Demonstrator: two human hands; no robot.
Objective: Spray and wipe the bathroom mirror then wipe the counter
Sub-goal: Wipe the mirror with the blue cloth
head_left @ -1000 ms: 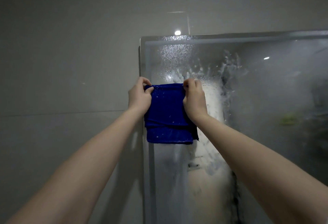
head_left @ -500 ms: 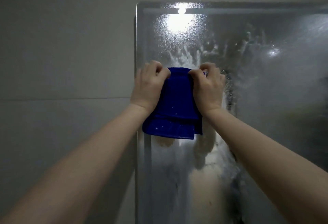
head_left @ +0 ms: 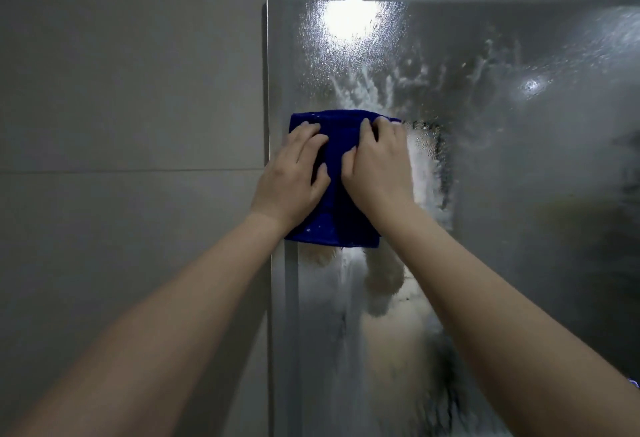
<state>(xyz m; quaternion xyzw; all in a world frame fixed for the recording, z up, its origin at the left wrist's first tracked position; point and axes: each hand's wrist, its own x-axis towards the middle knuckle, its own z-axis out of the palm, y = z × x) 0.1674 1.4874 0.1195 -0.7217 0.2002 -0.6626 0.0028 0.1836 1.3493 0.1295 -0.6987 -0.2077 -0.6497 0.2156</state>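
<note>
Corner pinches released, the cloth (head_left: 334, 228) is being pressed against the sprayed mirror (head_left: 485, 166), at its left side, by the flattened left hand (head_left: 294, 177) and right hand (head_left: 377, 166); wiping is seemingly being started.

A home bathroom; large grey wall tiles (head_left: 131, 90) beside a wall-hung mirror (head_left: 502, 194) wet with spray.

Two hands up there, left hand (head_left: 292, 177) and right hand (head_left: 379, 166), on one blue cloth (head_left: 334, 208), one mirror (head_left: 485, 194)
</note>
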